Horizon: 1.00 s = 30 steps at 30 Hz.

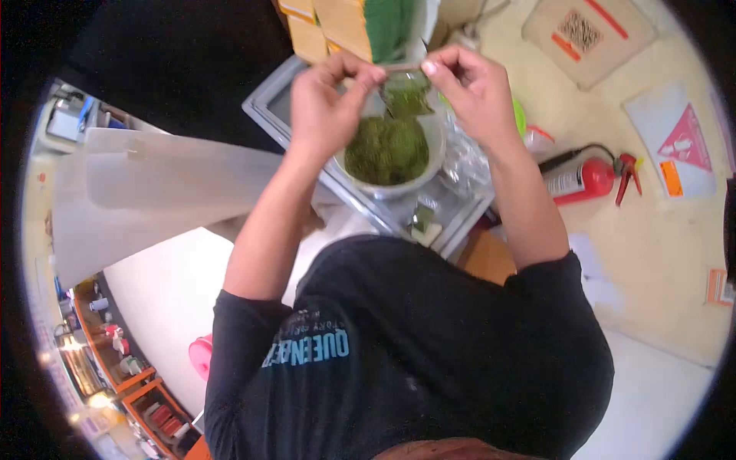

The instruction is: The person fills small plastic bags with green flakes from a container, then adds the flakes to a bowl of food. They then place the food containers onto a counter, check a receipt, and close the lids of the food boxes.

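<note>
Between my two hands hangs a small clear plastic bag point(406, 96) with green, dried-herb-like material in its lower part. My left hand point(331, 98) pinches its top edge at the left corner, and my right hand point(477, 96) pinches the right corner. Directly below the bag is a white bowl point(431, 178), heaped with the same kind of dark green flakes point(386, 150). Another small bag with green contents point(422, 217) lies near the front edge of the grey tray point(395, 221) under the bowl.
Crumpled clear plastic point(466, 165) lies right of the bowl. Yellow-and-green stacked packs point(341, 27) stand behind the tray. A red fire extinguisher point(589, 181) is at the right by the wall. A translucent whitish panel point(165, 180) extends at the left.
</note>
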Each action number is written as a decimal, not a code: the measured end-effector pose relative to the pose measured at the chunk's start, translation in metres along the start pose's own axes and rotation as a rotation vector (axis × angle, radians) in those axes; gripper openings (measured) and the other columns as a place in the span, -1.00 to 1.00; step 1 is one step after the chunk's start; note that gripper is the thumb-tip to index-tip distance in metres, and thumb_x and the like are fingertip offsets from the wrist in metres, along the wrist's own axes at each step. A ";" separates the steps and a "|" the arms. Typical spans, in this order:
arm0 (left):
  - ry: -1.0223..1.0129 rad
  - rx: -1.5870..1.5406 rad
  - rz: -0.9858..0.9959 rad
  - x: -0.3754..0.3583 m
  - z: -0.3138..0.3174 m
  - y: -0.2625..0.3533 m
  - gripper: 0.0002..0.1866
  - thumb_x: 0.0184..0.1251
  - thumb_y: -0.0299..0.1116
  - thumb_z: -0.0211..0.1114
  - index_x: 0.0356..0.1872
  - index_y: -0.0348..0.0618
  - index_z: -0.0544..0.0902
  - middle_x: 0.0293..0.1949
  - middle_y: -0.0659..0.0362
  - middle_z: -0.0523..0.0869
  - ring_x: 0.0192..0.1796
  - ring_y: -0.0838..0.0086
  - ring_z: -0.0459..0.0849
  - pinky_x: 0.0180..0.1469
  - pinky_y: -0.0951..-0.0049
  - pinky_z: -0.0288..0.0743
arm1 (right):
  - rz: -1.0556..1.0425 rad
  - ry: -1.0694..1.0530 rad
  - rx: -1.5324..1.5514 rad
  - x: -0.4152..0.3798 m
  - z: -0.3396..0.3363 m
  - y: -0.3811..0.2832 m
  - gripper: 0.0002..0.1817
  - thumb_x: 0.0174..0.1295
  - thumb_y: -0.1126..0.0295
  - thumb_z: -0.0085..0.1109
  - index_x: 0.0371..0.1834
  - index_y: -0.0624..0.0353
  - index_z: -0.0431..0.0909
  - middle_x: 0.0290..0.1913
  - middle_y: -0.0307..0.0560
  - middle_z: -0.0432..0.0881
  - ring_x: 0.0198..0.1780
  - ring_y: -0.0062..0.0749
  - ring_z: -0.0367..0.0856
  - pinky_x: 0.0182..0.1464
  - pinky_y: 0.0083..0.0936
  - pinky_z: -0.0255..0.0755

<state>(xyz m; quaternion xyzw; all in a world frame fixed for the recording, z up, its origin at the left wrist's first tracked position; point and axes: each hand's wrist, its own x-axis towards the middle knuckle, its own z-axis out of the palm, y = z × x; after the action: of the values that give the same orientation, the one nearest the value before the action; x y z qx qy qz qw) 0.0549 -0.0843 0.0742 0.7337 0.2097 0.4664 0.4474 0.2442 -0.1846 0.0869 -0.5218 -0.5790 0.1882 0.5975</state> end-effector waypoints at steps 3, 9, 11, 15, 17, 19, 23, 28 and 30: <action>-0.028 -0.059 -0.024 -0.017 0.002 -0.012 -0.86 0.43 -0.45 0.39 -0.30 -0.33 0.69 -0.33 0.23 0.76 -0.22 0.67 0.63 -0.08 0.61 0.49 | 0.026 -0.009 0.082 -0.019 0.006 0.011 -0.88 0.42 0.41 0.30 -0.18 0.25 0.67 -0.34 -0.45 0.57 -0.32 -0.79 0.43 -0.23 -0.72 0.33; -0.187 -0.288 -0.227 -0.035 0.012 -0.001 -0.86 0.42 -0.52 0.35 -0.09 -0.34 0.62 -0.11 0.22 0.70 -0.04 0.62 0.63 0.04 0.56 0.52 | 0.148 0.001 0.175 -0.049 0.017 0.023 -0.87 0.42 0.41 0.28 -0.18 0.28 0.65 -0.31 -0.38 0.63 -0.27 -0.77 0.47 -0.19 -0.69 0.39; -0.193 -0.331 -0.294 -0.035 0.016 0.000 -0.87 0.40 -0.55 0.36 -0.11 -0.35 0.63 -0.10 0.19 0.72 -0.05 0.61 0.64 0.05 0.56 0.53 | 0.172 0.031 0.272 -0.053 0.021 0.020 -0.86 0.43 0.42 0.28 -0.17 0.29 0.64 -0.29 -0.37 0.63 -0.26 -0.76 0.48 -0.18 -0.67 0.40; -0.169 -0.355 -0.252 -0.032 0.022 0.001 -0.90 0.41 -0.48 0.38 -0.17 -0.25 0.65 -0.20 0.27 0.72 -0.14 0.68 0.61 -0.07 0.62 0.47 | 0.156 0.088 0.306 -0.055 0.018 0.016 -0.87 0.43 0.41 0.29 -0.18 0.28 0.63 -0.30 -0.39 0.60 -0.25 -0.76 0.47 -0.18 -0.69 0.38; -0.172 -0.322 -0.296 -0.030 0.022 0.005 -0.91 0.42 -0.49 0.38 -0.18 -0.27 0.65 -0.21 0.27 0.73 -0.15 0.67 0.61 -0.07 0.62 0.47 | 0.143 0.100 0.286 -0.054 0.015 0.015 -0.86 0.43 0.40 0.29 -0.18 0.27 0.63 -0.30 -0.40 0.59 -0.25 -0.76 0.47 -0.18 -0.70 0.38; -0.178 -0.292 -0.279 -0.028 0.023 0.006 -0.90 0.41 -0.51 0.37 -0.16 -0.32 0.67 -0.21 0.25 0.74 -0.16 0.68 0.62 -0.08 0.63 0.49 | 0.151 0.103 0.298 -0.054 0.013 0.012 -0.86 0.43 0.40 0.30 -0.17 0.27 0.63 -0.30 -0.39 0.60 -0.26 -0.75 0.47 -0.18 -0.69 0.37; -0.182 -0.257 -0.195 -0.024 0.025 0.007 -0.88 0.40 -0.50 0.37 -0.17 -0.35 0.69 -0.23 0.25 0.76 -0.19 0.70 0.61 -0.11 0.64 0.49 | 0.121 0.084 0.276 -0.051 0.012 0.010 -0.86 0.39 0.40 0.33 -0.17 0.26 0.65 -0.31 -0.35 0.61 -0.28 -0.72 0.47 -0.18 -0.66 0.37; -0.208 -0.138 -0.171 -0.024 0.028 0.011 -0.87 0.38 -0.46 0.40 -0.22 -0.35 0.71 -0.30 0.24 0.77 -0.22 0.68 0.64 -0.10 0.58 0.52 | 0.071 0.044 0.142 -0.049 0.009 0.014 -0.88 0.34 0.43 0.34 -0.23 0.26 0.67 -0.32 -0.29 0.63 -0.26 -0.68 0.50 -0.17 -0.63 0.37; -0.220 -0.103 -0.147 -0.024 0.029 0.012 -0.86 0.37 -0.45 0.41 -0.22 -0.35 0.72 -0.30 0.22 0.78 -0.20 0.66 0.66 -0.08 0.55 0.54 | 0.070 0.032 0.136 -0.048 0.008 0.013 -0.88 0.33 0.43 0.34 -0.25 0.28 0.67 -0.32 -0.27 0.64 -0.27 -0.65 0.51 -0.18 -0.62 0.37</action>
<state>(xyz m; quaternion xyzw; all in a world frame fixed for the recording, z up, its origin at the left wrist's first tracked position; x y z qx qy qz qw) 0.0675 -0.1209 0.0682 0.7391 0.1883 0.3591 0.5378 0.2293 -0.2162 0.0506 -0.5030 -0.5366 0.2396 0.6337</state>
